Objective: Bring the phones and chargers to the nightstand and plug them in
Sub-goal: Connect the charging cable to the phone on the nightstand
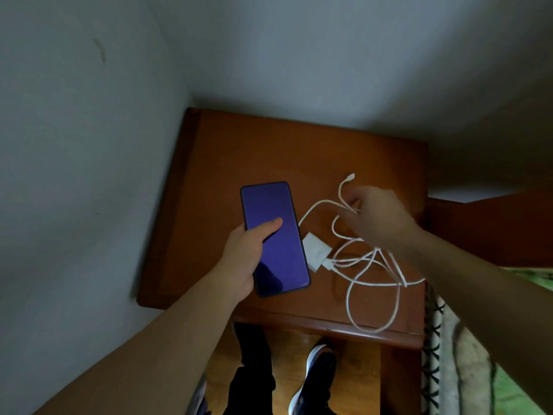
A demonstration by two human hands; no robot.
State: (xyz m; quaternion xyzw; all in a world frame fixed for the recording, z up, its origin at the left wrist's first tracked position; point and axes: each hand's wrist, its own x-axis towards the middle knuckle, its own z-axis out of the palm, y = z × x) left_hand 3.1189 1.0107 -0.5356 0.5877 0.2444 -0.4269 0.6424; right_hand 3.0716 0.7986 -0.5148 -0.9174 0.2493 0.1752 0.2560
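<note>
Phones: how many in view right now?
1. The phone is in the left hand, screen up, over the nightstand. The right hand pinches the white charger cable beside it. Any second phone is out of frame.

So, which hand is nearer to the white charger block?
Left. The left hand holds the phone, whose edge lies right beside the charger block. The right hand is farther back, pinching the cable.
</note>
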